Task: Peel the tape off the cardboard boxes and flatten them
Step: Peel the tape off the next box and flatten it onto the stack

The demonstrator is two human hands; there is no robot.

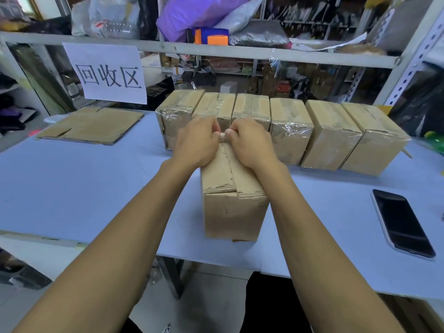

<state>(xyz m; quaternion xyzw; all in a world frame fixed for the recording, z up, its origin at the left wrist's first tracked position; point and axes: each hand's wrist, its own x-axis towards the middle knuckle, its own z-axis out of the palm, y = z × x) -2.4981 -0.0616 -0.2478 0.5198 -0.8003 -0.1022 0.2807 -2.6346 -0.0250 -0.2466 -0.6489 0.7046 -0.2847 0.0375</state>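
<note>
A pale blue table [72,188] fronts cluttered metal shelving. At centre frame stands the cardboard box [234,207]; the left hand [195,144] and right hand [252,143] curl at its far top edge, seemingly pinching tape [222,135]. Behind runs a row of taped boxes [334,133], with flattened cardboard [92,124] at upper left and a phone [402,222] at right. A sign [107,73] reads "回收区".
</note>
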